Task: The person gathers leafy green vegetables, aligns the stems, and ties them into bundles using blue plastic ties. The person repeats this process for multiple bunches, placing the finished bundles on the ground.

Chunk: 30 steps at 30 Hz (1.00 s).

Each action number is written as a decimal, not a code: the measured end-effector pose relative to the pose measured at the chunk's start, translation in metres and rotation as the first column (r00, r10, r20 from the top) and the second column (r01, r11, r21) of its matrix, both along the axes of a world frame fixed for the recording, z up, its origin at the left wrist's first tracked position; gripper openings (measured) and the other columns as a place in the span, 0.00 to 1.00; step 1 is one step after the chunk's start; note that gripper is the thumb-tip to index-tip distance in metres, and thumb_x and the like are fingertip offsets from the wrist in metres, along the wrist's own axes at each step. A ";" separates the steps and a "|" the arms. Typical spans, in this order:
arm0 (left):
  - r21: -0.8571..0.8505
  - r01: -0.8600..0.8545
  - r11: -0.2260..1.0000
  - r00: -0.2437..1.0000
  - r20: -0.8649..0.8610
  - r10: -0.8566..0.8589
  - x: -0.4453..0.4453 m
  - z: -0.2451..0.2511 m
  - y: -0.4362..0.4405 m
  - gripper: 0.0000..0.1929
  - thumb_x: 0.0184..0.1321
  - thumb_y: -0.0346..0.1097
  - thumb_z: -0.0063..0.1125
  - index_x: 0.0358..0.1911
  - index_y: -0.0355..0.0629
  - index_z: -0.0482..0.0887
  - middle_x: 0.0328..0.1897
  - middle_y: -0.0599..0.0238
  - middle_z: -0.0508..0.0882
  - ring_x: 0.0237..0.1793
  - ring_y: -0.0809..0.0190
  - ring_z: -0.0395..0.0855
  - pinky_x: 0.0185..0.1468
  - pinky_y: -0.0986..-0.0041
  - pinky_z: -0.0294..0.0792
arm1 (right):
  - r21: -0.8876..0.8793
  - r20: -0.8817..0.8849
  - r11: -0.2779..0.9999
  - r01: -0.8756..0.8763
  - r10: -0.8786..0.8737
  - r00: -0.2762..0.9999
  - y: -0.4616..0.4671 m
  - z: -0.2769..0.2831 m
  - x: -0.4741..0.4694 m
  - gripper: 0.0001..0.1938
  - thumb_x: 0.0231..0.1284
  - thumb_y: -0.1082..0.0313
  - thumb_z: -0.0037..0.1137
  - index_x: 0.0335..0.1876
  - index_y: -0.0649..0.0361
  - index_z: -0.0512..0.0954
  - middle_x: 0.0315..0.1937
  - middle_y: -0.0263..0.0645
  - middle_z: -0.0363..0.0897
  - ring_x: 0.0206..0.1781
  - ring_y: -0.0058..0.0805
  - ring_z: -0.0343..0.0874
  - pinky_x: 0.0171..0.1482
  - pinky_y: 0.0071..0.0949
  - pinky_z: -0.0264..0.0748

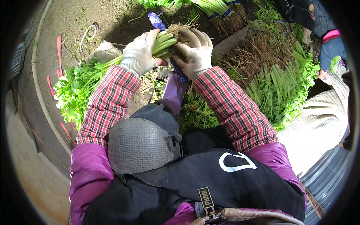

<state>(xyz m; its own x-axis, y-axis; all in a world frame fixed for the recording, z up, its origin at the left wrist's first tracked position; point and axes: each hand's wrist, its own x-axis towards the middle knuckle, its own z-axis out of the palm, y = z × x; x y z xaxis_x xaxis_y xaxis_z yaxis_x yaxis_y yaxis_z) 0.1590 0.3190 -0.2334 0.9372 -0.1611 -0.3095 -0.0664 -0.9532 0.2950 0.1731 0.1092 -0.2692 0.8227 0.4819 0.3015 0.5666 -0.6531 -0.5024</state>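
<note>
A bundle of celery with green stalks lies across both my gloved hands, its leaves spread to the left and its brown roots at the right. My left hand is wrapped around the stalks just below the roots. Against the root end, my right hand has its fingers bent over the roots. A purple printed tape sticks up behind the stalks, and a similar dark strip hangs below them, between my hands. How the tape runs around the bundle is hidden.
Loose celery is heaped at the right, roots inward. Taped celery bundles lie at the top. A stone, a ring of pale strap and red strips are on the soil at left. Another person is at the upper right.
</note>
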 end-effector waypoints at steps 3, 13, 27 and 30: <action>-0.022 0.040 0.999 0.999 0.007 -0.040 0.003 -0.002 0.006 0.60 0.40 0.64 0.77 0.74 0.44 0.57 0.70 0.46 0.72 0.68 0.46 0.73 0.69 0.61 0.68 | 0.023 0.022 1.000 -0.006 0.005 1.000 0.000 -0.002 0.004 0.13 0.46 0.59 0.71 0.39 0.45 0.84 0.64 0.37 0.73 0.70 0.49 0.65 0.70 0.57 0.55; -0.034 0.067 0.997 0.997 0.045 -0.066 0.003 -0.004 0.006 0.58 0.39 0.62 0.77 0.74 0.44 0.59 0.68 0.47 0.73 0.66 0.45 0.74 0.68 0.60 0.68 | 0.018 0.052 0.998 -0.065 0.064 0.997 0.002 0.003 0.015 0.13 0.41 0.62 0.70 0.35 0.53 0.82 0.61 0.38 0.74 0.67 0.46 0.68 0.68 0.56 0.61; 0.155 0.148 0.977 0.960 0.215 -0.180 -0.004 -0.003 -0.010 0.56 0.40 0.50 0.79 0.73 0.36 0.58 0.64 0.51 0.74 0.61 0.46 0.75 0.64 0.57 0.68 | -0.019 -0.048 0.984 -0.175 0.174 0.984 -0.011 0.011 0.035 0.15 0.38 0.67 0.71 0.35 0.59 0.82 0.61 0.38 0.76 0.66 0.47 0.70 0.66 0.50 0.69; 0.090 0.151 0.984 0.954 0.249 -0.169 -0.008 -0.006 -0.011 0.56 0.41 0.47 0.79 0.73 0.36 0.56 0.65 0.51 0.73 0.61 0.45 0.75 0.64 0.56 0.68 | 0.053 -0.047 0.997 -0.049 0.051 0.998 -0.018 0.014 0.024 0.13 0.43 0.68 0.70 0.37 0.59 0.83 0.62 0.40 0.76 0.66 0.47 0.70 0.66 0.48 0.68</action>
